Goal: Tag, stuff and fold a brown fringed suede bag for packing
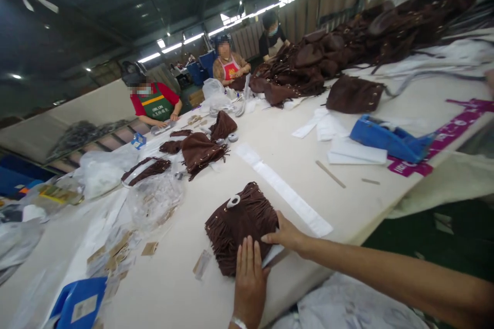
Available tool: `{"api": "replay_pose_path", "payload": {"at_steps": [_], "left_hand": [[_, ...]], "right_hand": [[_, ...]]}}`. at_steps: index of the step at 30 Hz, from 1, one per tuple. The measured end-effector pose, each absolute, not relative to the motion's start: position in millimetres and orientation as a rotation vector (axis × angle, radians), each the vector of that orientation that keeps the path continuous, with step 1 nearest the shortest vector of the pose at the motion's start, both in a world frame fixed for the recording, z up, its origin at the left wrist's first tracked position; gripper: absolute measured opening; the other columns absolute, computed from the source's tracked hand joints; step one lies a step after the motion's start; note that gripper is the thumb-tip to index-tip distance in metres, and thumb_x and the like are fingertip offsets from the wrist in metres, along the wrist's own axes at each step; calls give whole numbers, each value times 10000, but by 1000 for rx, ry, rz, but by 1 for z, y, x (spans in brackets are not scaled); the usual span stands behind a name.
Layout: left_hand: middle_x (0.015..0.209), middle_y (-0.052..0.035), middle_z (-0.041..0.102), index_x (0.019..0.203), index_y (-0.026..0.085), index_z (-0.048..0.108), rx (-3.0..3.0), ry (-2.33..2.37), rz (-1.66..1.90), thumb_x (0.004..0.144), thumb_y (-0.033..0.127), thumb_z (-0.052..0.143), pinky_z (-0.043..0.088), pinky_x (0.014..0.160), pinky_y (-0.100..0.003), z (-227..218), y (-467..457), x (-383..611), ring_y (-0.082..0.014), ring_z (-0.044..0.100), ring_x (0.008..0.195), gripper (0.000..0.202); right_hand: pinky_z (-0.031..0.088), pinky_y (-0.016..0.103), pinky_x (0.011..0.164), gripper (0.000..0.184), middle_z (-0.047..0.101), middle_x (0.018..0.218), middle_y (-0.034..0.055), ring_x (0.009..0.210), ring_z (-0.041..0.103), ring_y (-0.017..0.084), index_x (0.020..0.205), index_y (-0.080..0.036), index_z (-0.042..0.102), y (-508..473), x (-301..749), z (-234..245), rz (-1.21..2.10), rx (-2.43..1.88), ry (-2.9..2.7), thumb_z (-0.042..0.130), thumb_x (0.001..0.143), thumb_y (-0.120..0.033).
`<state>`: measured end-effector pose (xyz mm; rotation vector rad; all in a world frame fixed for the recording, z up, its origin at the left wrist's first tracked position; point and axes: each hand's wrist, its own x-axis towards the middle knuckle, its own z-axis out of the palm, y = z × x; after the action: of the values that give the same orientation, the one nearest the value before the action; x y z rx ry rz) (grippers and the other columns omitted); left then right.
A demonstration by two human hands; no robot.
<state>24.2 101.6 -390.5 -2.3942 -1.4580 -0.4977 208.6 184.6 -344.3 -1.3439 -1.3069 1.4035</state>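
A dark brown fringed bag (241,216) lies on the pale table near its front edge. My left hand (250,272) rests flat on the bag's near part, fingers stretched out together. At the bag's right edge, my right hand (285,234) grips it, thumb on top and the other fingers partly hidden. A bit of white material (273,255) shows beneath the edge between my hands. On the bag's far part sits a small white ring-shaped piece (233,201). Beyond my right hand stretches a long folded white strip (283,190).
Blue tape dispensers stand at right (389,139) and lower left (79,303). More brown bags (203,151) lie mid-table, with a large brown pile (332,56) farther back. Clear plastic bags (154,200) and tan tags (116,252) lie at left. Several people work along the far side.
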Motion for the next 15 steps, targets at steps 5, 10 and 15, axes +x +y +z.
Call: {"api": "replay_pose_path", "payload": {"at_steps": [5, 10, 15], "left_hand": [[1478, -242, 395, 1507, 84, 166, -2314, -1466, -614, 913, 92, 472, 502, 1022, -530, -377, 128, 33, -334, 326, 1401, 669], [1492, -258, 361, 1504, 56, 156, -2318, -1401, -640, 920, 100, 478, 440, 1078, -543, -350, 186, 68, -335, 277, 1422, 668], [1529, -254, 279, 1495, 63, 194, -2456, -1305, -533, 909, 26, 420, 367, 1126, -550, -342, 228, 124, -332, 211, 1437, 629]], "right_hand": [[472, 437, 942, 551, 681, 1106, 54, 1032, 608, 245, 1124, -190, 523, 219, 211, -320, 1426, -1258, -1285, 761, 628, -226], [444, 434, 985, 564, 663, 1143, 51, 1074, 585, 240, 1147, -188, 529, 272, 253, -292, 1424, -1159, -1259, 773, 643, -257], [480, 398, 946, 590, 661, 1178, 77, 1088, 596, 233, 1210, -178, 506, 302, 323, -305, 1396, -1133, -1260, 758, 697, -321]]}}
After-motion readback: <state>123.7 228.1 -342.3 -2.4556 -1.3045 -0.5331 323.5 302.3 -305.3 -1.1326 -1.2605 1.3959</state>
